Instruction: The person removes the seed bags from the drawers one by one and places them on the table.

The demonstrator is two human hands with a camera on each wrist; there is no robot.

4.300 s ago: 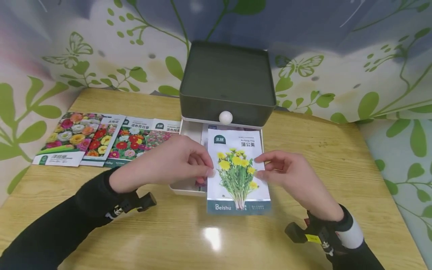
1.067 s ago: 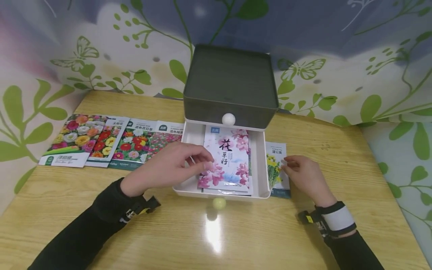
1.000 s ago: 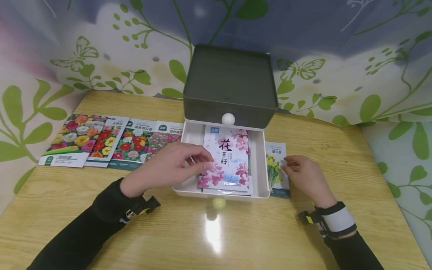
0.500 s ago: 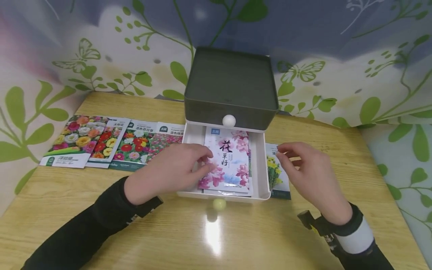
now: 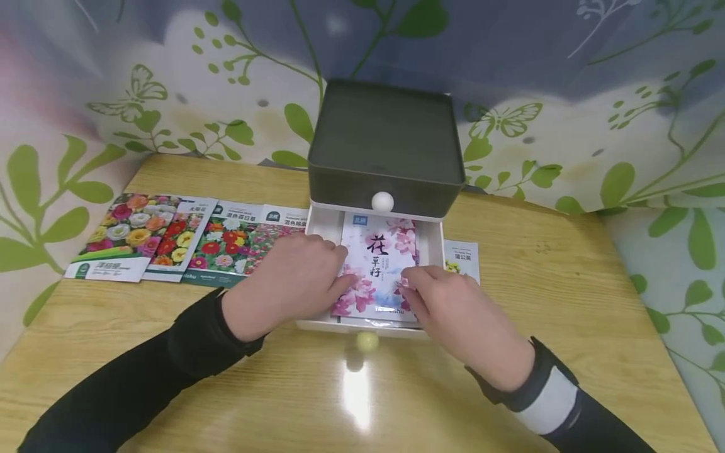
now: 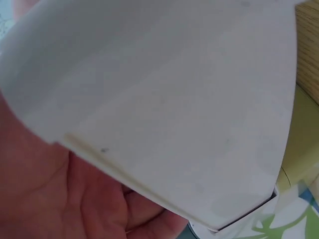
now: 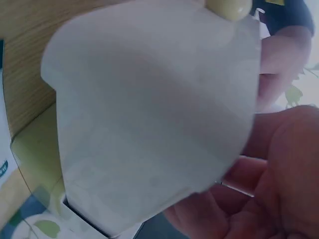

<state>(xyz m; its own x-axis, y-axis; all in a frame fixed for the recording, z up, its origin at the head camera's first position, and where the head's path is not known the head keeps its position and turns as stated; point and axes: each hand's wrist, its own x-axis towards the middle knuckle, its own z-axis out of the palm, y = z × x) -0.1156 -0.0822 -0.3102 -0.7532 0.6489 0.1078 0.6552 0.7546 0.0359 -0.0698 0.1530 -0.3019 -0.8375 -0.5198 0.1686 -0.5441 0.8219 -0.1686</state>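
Note:
A seed packet (image 5: pixel 381 239) with pink blossoms lies flat in the pulled-out white drawer (image 5: pixel 435 239), on top of another packet whose edges show. My left hand (image 5: pixel 289 277) reaches over the drawer's left side, thumb at the packet's left edge; its other fingertips are hidden. My right hand (image 5: pixel 461 311) comes over the right side, with bent thumb and forefinger on the packet's right part. I cannot tell whether either hand pinches it. Both wrist views are mostly filled by pale drawer wall (image 6: pixel 199 99), with curled fingers (image 7: pixel 199 214) passing behind it in the right one.
The dark two-tier drawer box (image 5: pixel 387 129) has a white upper knob (image 5: pixel 382 202) and a yellow lower knob (image 5: pixel 367 341). Right of the drawer lies a dandelion seed packet (image 5: pixel 461 255), partly hidden. Several overlapping flower seed packets (image 5: pixel 130 226) lie at left. Behind stands a leaf-patterned backdrop (image 5: pixel 226 94).
The dandelion packet went from both hands to the table right of the drawer. My right hand then left it and moved left over the drawer; my left hand's fingers bent down beside the blossom packet.

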